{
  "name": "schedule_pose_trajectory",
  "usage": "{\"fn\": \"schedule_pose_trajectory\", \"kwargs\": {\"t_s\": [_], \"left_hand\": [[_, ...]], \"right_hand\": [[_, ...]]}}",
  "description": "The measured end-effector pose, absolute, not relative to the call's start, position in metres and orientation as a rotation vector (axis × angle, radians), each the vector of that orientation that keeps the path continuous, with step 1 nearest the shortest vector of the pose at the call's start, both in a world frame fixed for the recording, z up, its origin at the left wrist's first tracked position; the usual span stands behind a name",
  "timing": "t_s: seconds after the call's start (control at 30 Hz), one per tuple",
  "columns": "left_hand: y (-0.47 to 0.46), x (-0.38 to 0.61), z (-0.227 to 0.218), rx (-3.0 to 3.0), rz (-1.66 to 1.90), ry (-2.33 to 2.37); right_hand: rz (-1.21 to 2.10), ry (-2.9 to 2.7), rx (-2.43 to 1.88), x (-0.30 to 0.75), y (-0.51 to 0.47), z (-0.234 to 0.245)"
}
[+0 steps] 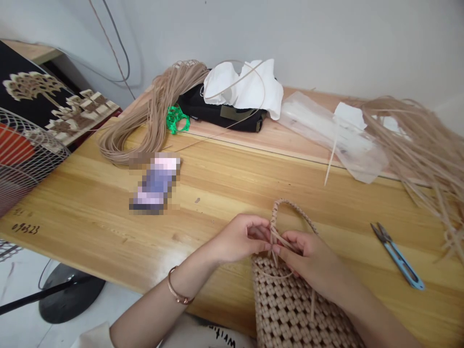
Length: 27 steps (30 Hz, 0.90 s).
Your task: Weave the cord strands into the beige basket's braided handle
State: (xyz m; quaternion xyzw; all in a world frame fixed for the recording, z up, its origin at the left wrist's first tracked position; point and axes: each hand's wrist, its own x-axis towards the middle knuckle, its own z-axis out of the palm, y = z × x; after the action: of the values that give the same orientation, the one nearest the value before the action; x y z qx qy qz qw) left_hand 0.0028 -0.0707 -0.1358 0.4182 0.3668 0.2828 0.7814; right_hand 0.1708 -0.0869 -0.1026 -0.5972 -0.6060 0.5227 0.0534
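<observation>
A woven tan bag [286, 304] with an open checkered weave leans at the table's near edge, in front of my body. Its braided handle [295, 207] arches up behind my fingers. At the handle's base, my left hand [242, 237] pinches the tan weaving strips [274, 237] between thumb and fingers. From the other side my right hand [311, 256] grips the same strips, its thumb tip close to the left thumb. One loose strip end hangs down over the bag's face below my right hand. My right forearm covers part of the bag.
Blue thread snips [398, 261] lie to the right. A pixelated phone [155, 183] rests at left. Behind are a bundle of tan strips [145, 121], green ties [177, 120], a black pouch [221, 113], a plastic bag [326, 130] and more strips [416, 140]. A wire-guarded fan [29, 159] stands left.
</observation>
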Motion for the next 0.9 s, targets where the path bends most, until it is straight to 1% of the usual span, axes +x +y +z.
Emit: {"fn": "schedule_pose_trajectory", "kwargs": {"t_s": [0.37,0.63,0.9], "left_hand": [[-0.075,0.004,-0.136,1.048,0.663,0.757],[-0.083,0.002,-0.143,1.12,0.643,0.621],[-0.081,-0.001,-0.141,1.45,0.655,0.731]], "right_hand": [[1.573,-1.809,-1.827,0.172,-0.091,-0.106],[1.552,-1.792,-1.826,0.172,-0.095,-0.1],[1.551,-1.773,-1.793,0.175,-0.099,-0.099]]}}
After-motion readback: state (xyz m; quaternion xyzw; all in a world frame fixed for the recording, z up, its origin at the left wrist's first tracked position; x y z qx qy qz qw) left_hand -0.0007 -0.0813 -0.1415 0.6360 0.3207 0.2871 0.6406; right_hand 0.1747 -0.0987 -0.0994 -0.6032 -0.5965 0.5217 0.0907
